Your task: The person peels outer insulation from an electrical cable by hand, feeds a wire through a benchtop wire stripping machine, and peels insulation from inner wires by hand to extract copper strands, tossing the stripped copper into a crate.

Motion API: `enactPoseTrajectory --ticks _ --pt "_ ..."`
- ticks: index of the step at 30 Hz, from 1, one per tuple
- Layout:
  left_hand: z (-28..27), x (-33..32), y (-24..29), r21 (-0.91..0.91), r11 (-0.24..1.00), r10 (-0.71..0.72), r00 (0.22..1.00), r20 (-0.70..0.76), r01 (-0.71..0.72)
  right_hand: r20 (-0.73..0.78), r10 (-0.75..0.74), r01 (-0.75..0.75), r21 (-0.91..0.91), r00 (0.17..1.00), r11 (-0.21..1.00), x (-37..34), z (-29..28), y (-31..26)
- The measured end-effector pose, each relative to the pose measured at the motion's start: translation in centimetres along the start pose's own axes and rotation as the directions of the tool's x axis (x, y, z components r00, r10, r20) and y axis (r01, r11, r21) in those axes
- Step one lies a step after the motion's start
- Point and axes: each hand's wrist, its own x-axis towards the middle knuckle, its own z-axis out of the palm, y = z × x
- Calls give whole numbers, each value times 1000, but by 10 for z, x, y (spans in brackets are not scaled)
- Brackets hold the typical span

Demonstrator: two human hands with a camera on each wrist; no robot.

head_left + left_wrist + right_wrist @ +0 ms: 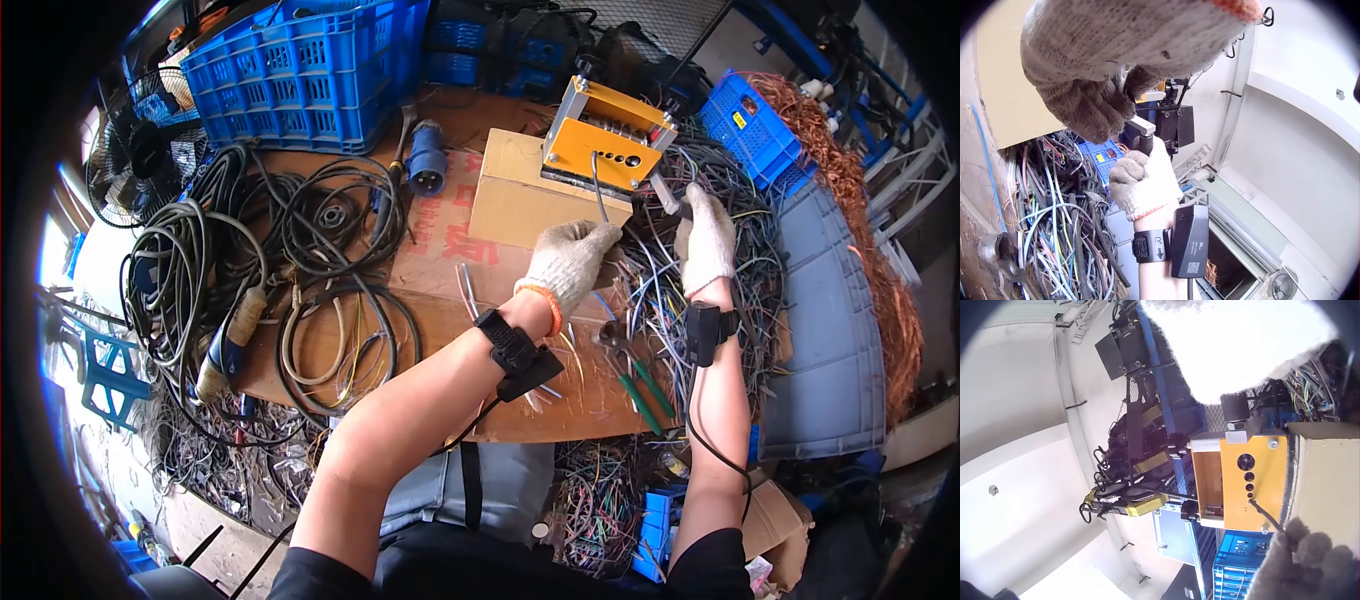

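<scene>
- White-gloved, pinching in the left hand (570,262) a grey cable (599,190) leading into a yellow machine (590,152) on a box (530,212), far on the bench (520,428)
- Gripping a crank handle (1145,145) in the right hand (708,240), beside the machine
- Flanked by coiled black cables (185,275) at left, loose wires (757,250) at right

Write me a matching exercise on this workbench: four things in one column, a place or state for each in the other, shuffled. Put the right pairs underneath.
Column one
1. Yellow machine
2. Left hand
3. Right hand
4. Pliers

Column two
A. Grips the crank handle
B. Lying with green handles toward the person
C. Standing on the tan box
D. Pinches a grey cable

Right pairs: 1-C, 2-D, 3-A, 4-B
</scene>
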Motion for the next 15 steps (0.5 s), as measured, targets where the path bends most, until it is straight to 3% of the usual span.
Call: enactPoseTrajectory --ticks 10,11,15 --pt "4 4 6 -25 1000 -1 1000 13 1 -56 -62 64 37 996 997 21 15 -30" --pt "4 5 7 -31 1000 -4 1000 8 4 -77 -149 155 67 986 986 34 20 -26" --pt "6 3 11 -43 999 -2 1000 14 3 -49 -68 71 57 996 996 44 18 -35"
